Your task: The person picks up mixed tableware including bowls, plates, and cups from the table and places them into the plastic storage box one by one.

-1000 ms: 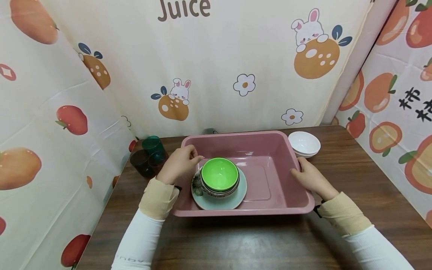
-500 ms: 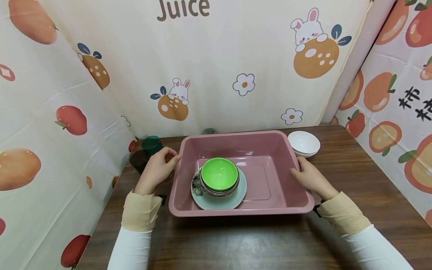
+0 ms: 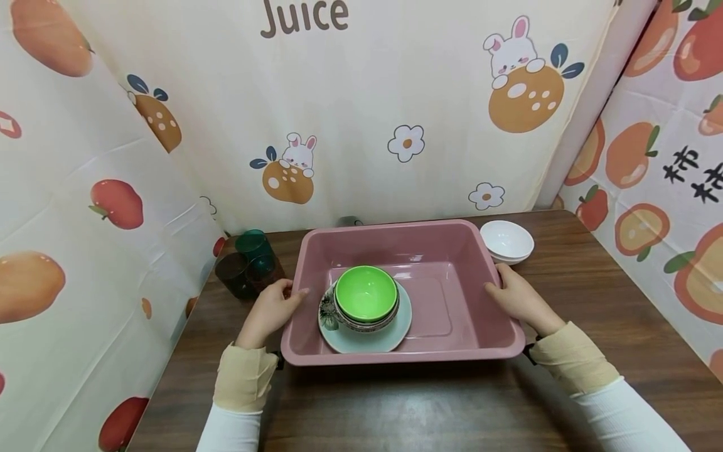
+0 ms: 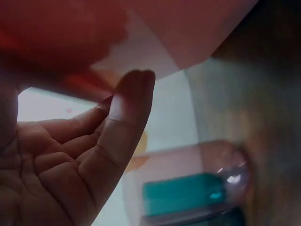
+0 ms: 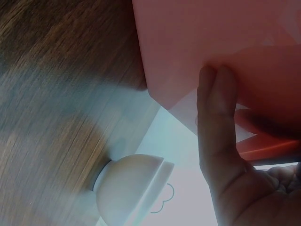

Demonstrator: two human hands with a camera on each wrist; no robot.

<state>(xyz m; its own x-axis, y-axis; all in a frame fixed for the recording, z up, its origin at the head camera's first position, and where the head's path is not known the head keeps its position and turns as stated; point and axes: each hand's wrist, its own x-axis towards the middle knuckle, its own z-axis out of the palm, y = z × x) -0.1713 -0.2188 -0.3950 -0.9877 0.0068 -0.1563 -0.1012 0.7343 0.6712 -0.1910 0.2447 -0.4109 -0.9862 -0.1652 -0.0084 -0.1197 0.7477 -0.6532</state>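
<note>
A pink basin [image 3: 418,358] stands on the table between my hands. My left hand [image 3: 270,312] grips its left rim, thumb over the inner side; the left wrist view shows fingers [image 4: 124,122] along the outer wall. On the right rim my right hand [image 3: 522,298] holds on in the same way, with fingers [image 5: 218,117] against the outside in the right wrist view. Inside the basin, toward the left, lies a pale plate [image 3: 402,323] with a dark leaf pattern. A bright green bowl [image 3: 366,293] sits on it, nested in patterned bowls [image 3: 361,325].
Several tinted glasses [image 3: 233,270] stand left of the basin, near my left hand. Stacked white bowls [image 3: 507,240] are at the back right, close to the basin's corner. A patterned curtain [image 3: 350,94] hangs behind the wooden table [image 3: 395,408].
My left hand has moved from over the basin's inside, out past its left side, then back onto the left rim. My right hand has stayed on the right rim.
</note>
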